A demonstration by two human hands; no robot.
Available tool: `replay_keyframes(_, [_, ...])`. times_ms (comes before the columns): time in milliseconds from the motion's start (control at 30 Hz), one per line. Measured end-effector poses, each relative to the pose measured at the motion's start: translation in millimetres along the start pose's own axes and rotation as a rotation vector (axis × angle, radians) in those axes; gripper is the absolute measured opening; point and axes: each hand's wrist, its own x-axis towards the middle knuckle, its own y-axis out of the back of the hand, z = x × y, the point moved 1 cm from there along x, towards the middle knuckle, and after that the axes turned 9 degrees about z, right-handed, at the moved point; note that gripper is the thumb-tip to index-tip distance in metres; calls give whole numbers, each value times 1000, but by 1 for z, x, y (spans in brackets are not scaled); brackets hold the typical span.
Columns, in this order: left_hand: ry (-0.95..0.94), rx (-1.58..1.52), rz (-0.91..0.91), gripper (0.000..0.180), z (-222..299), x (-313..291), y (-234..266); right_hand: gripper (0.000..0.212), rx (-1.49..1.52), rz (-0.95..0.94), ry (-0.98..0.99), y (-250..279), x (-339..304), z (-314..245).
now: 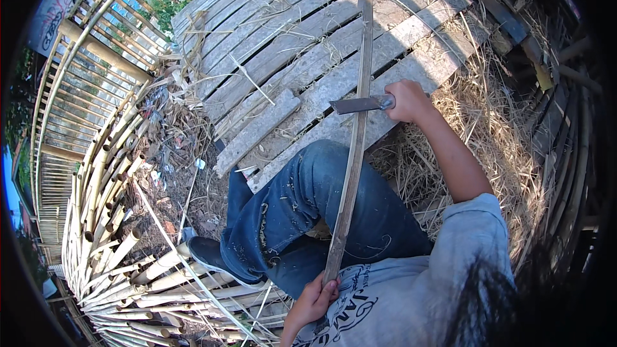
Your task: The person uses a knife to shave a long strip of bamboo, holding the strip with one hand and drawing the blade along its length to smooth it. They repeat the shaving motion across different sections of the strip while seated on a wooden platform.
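Observation:
A long, narrow, grey-brown strip (360, 130), seemingly split bamboo or wood, slants across my bent knee from my waist up past the planks. Its near end is gripped by my left hand (315, 301), fingers curled round it close to my shirt. In my right hand (407, 101) I grip the handle of a broad, short-bladed knife (350, 105). The dark blade points left and crosses over the strip, just beyond my knee. Whether its edge bites into the strip I cannot tell. My fist hides most of the handle.
Weathered planks with gaps form a platform (302, 58), strewn with thin shavings; a loose board (260, 130) lies on it. Bamboo poles (119, 250) are heaped at the left, below a bamboo fence (99, 54). Shavings (491, 141) pile up at the right.

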Motion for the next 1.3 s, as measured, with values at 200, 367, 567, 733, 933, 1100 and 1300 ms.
replay_keyframes(200, [-40,207,47,19,-5,-15,6,30,-101,108,-462,18,40,59])
replay_keyframes(367, [18,42,-2,20,-34,-6,6,27,52,128,-468,10,29,29])
replay_keyframes(567, [68,-107,-112,16,2,3,13,25,208,157,-352,12,-31,-21])
replay_keyframes(733, [159,-453,-183,18,10,15,8,25,406,87,-261,11,-63,-69])
replay_keyframes(933, [82,-620,-257,36,28,41,1,20,534,181,-213,-5,-106,-106])
replay_keyframes(1100, [118,-768,-327,41,26,51,3,13,625,231,-112,-3,-128,-106])
replay_keyframes(1300, [111,-788,-300,40,37,58,-1,27,603,189,88,5,-130,-108])
